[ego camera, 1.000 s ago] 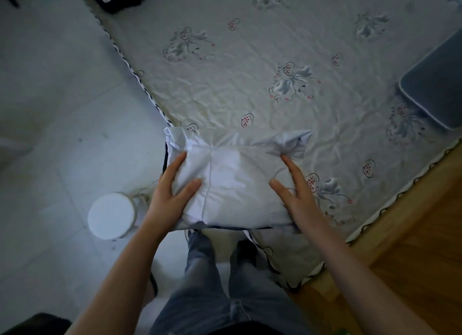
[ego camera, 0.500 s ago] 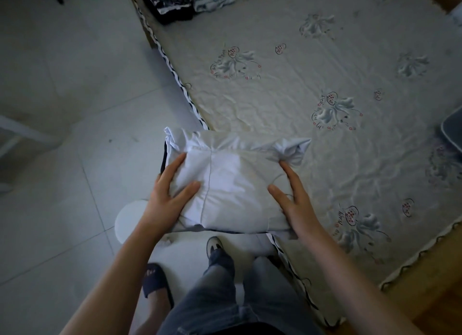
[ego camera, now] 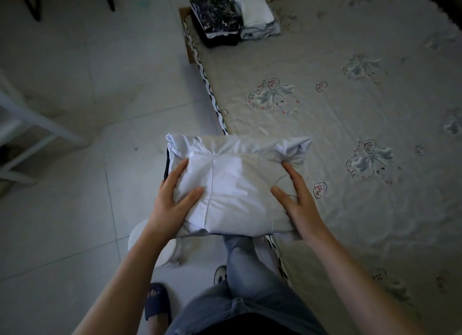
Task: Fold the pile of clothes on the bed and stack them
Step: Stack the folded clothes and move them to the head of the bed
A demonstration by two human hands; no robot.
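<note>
folded bundle (ego camera: 235,184) now perhaps off the bed (ego camera: 350,134)

Left hand (ego camera: 172,199), right hand (ego camera: 298,202) grip folded white garment (ego camera: 235,184) (held above bed (ego camera: 350,134) edge); folded stacks (ego camera: 233,17) far corner.

Dim room: pale tiled floor (ego camera: 62,209) beside a bed (ego camera: 350,134) with embroidered cover.

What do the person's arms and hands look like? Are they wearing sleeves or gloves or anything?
No gloves and no sleeves in view: both forearms are bare up to the bottom edge of the picture. The left hand and right hand show no rings, watch or bracelets that I can see. Lower down, the person wears blue jeans and a dark slipper.
</note>
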